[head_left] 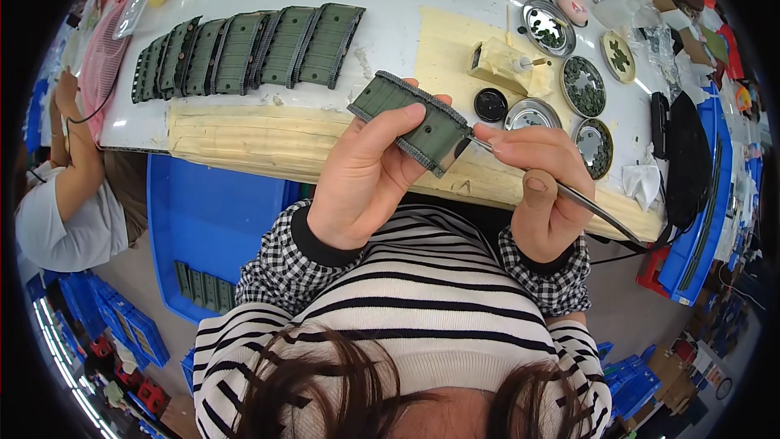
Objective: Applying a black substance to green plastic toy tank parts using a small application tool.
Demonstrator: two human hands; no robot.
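Observation:
My left hand (361,175) grips a green curved panel (445,132) with ribbed dark edges, tilted above the table's front edge. The thumb presses on its face while the fingers wrap behind. In my right hand (543,183) is a pair of slim metal tweezers (597,210), pinched near the front. Their tip meets the panel's right corner; whether a small part sits in the tip is too small to tell. A row of similar green panels (280,49) lies on the table to the left.
Round dishes (583,88) of small dark green pieces stand at right, beside a black round lid (491,104) and a cream block-shaped holder (500,65). A blue bin (215,219) with more panels sits below the table. At far left, another person's arm (81,146) reaches up.

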